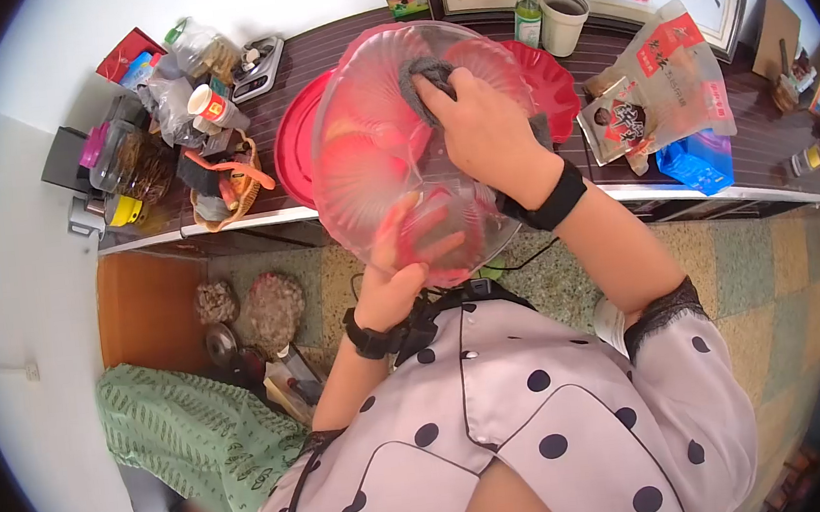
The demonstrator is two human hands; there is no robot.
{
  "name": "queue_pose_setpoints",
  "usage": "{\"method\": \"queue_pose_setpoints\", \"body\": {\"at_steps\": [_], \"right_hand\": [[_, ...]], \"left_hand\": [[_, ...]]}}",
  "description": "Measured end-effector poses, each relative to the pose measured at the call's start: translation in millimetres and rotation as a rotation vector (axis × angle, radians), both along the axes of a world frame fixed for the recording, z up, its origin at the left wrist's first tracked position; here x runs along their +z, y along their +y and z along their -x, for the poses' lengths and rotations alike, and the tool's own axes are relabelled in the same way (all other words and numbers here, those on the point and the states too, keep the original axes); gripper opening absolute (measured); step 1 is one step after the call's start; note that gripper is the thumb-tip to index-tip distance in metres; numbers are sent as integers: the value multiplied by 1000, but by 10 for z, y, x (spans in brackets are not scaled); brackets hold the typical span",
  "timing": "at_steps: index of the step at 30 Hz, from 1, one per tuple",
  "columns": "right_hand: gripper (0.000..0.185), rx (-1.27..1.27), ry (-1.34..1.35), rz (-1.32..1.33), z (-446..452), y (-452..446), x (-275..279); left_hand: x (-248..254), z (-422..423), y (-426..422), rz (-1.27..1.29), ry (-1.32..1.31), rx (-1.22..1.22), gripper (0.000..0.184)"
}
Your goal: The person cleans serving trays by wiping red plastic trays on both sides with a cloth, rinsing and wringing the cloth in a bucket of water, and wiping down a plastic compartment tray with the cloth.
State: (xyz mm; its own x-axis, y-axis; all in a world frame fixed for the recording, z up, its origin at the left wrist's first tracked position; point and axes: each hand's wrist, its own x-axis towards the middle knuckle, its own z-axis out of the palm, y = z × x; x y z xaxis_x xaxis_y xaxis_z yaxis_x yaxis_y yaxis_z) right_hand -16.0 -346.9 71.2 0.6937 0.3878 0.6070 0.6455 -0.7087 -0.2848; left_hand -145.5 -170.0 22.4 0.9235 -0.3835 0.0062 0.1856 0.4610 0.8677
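Note:
A large clear tray or lid point(354, 187) with fanned, shell-like ridges is tilted up in front of me, over the counter's front edge. My left hand point(400, 257) grips its near edge, fingers spread behind the clear wall and thumb in front. In my right hand point(491, 125) is a bunched dark grey cloth point(425, 87), pressed against the tray's inner face. Behind the tray, on the counter, lie a round red tray point(295, 139) and a red scalloped dish point(557, 89), both partly hidden.
On the dark striped counter point(265, 82) stand a wicker basket point(237, 199), jars and a paper cup point(208, 103) to the left. A spray bottle point(526, 8), a pot point(563, 24) and food bags point(660, 84) stand right. A person in green point(190, 435) is at lower left.

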Motion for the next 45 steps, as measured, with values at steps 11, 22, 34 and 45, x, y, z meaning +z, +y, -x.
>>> {"method": "queue_pose_setpoints", "body": {"at_steps": [11,22,34,45], "right_hand": [[47,212,-67,105,399,43,98],[55,199,-20,-4,471,23,110],[48,30,89,56,335,-171,-139],[50,-248,-70,144,34,-452,-97]], "left_hand": [[200,18,-61,59,-12,35,89],[117,77,-71,24,-121,94,93],[139,50,-11,-18,-144,176,88],[234,61,-27,-76,-169,187,91]]}}
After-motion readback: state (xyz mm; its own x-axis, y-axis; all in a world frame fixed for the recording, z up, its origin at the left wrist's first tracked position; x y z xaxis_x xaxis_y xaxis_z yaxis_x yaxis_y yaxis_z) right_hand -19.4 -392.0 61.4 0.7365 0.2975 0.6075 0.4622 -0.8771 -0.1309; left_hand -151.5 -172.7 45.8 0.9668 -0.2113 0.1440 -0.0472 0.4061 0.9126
